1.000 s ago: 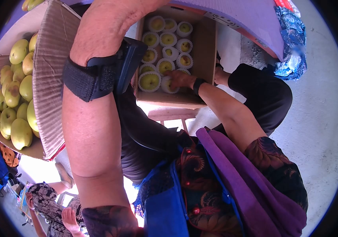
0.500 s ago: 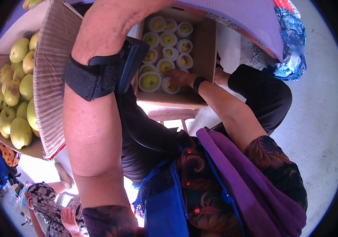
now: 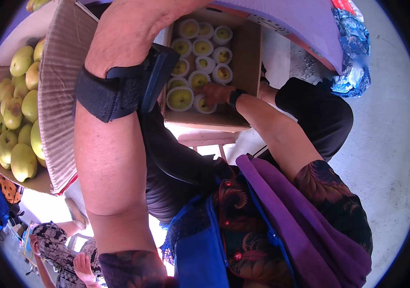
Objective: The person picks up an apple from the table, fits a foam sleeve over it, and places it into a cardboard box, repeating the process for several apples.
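My right hand [image 3: 216, 94] reaches into an open cardboard carton [image 3: 248, 77]. Its fingers curl over a green-yellow apple [image 3: 204, 105] in a white fluted cup at the near side; part of the fruit is hidden by them. Several other apples sit in similar cups in rows, among them a larger apple [image 3: 180, 99] just left of the hand. My left arm rises close to the camera, with a black strap [image 3: 109, 93] and a dark device [image 3: 159, 77] on it. The left hand itself is beyond the top edge.
At left, a tilted cardboard box [image 3: 61, 96] holds a heap of loose green apples [image 3: 24, 162]. A purple surface [image 3: 305, 29] curves above the carton. Blue patterned cloth [image 3: 351, 53] lies at upper right. Another person's hand [image 3: 84, 268] shows at lower left.
My right hand has shifted slightly, its fingers now lower over the apple at the near side. The whole view has drifted a little to the left. The cupped apples keep their places.
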Available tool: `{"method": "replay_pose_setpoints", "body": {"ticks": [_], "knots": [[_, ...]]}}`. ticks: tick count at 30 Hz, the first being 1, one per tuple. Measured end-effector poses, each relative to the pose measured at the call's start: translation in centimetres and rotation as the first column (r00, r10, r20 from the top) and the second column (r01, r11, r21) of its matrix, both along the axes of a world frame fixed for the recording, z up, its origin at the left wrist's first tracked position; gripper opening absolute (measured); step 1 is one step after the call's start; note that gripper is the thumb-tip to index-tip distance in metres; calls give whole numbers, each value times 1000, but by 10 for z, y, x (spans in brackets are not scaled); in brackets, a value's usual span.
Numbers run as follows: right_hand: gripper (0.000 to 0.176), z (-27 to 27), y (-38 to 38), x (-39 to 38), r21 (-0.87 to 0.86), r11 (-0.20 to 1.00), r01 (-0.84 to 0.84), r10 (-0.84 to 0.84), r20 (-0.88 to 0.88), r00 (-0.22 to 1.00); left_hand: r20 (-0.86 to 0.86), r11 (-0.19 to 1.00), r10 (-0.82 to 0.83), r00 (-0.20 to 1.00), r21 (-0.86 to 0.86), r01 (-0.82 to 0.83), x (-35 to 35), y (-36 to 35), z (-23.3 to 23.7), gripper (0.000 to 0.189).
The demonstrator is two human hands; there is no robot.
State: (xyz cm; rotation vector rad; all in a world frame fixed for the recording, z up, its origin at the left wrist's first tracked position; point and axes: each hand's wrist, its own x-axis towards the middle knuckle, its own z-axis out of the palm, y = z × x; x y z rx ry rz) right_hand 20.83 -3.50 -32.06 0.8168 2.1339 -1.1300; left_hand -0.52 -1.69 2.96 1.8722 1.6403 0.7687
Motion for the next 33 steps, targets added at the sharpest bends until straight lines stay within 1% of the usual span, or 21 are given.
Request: {"method": "replay_pose_setpoints", "body": {"ticks": [2, 3, 5, 9, 11, 12, 14, 15, 16, 17, 19, 20, 22, 24, 26, 27, 29, 32, 33], "knots": [[75, 4, -1, -2, 28, 999, -24, 23, 14, 1000, 49, 964, -184, 982, 203, 170, -11, -4, -6, 27], [76, 4, 0, -3, 37, 998, -57, 56, 40, 998, 50, 964, -183, 982, 203, 169, -9, -2, -9, 27], [76, 1, 1, -2, 45, 995, -93, 90, 68, 994, -14, 980, -87, 996, 177, 88, -4, 6, -13, 27], [77, -9, 1, 2, 65, 988, -139, 136, 38, 990, -36, 970, -96, 995, 222, 101, -6, 6, -16, 27], [78, -3, 0, 0, 81, 985, -155, 154, 21, 988, -16, 979, -109, 994, 174, 110, -6, 6, -14, 27], [78, 4, 0, -1, 74, 985, -156, 153, 43, 987, -17, 979, -108, 994, 173, 109, -6, 7, -17, 27], [79, 14, 2, -4, 66, 985, -158, 154, 64, 986, -39, 948, -95, 995, 302, 102, -7, 7, -22, 27], [79, 17, 3, -4, 64, 983, -173, 169, 63, 984, -39, 948, -94, 995, 302, 102, -7, 7, -21, 27], [79, 19, 3, -4, 62, 980, -187, 183, 63, 981, -42, 964, -97, 994, 243, 105, -7, 7, -18, 27], [79, 19, 4, -4, 62, 980, -187, 183, 64, 981, -43, 977, -100, 994, 184, 107, -7, 7, -16, 27], [78, 18, 5, -3, 26, 989, -145, 142, 112, 984, -43, 977, -95, 995, 186, 102, -6, 7, -16, 27], [78, 11, 7, -1, 26, 989, -146, 142, 112, 984, -43, 978, -91, 995, 187, 97, -6, 7, -17, 27], [78, -3, 8, 3, -37, 996, -75, 79, 110, 991, -37, 972, -101, 994, 212, 106, -7, 8, -20, 27], [78, 2, 7, 3, -18, 995, -96, 97, 96, 991, -30, 965, -111, 993, 237, 115, -7, 7, -19, 27], [78, 6, 8, 3, 1, 993, -115, 115, 83, 990, -71, 971, -115, 991, 201, 127, -7, 8, -15, 27], [77, 8, 9, 3, -13, 994, -105, 106, 104, 989, -71, 971, -114, 991, 201, 127, -8, 10, -19, 27], [76, 9, 12, 3, -27, 995, -95, 98, 124, 987, -77, 953, -137, 988, 263, 152, -9, 15, -28, 27], [73, 7, 16, 10, 0, 994, -105, 104, 110, 989, -66, 945, -149, 987, 284, 162, -10, 17, -28, 27], [70, 7, 20, 15, 43, 984, -174, 168, 122, 978, -63, 945, -150, 987, 285, 162, -11, 17, -28, 27]]}}
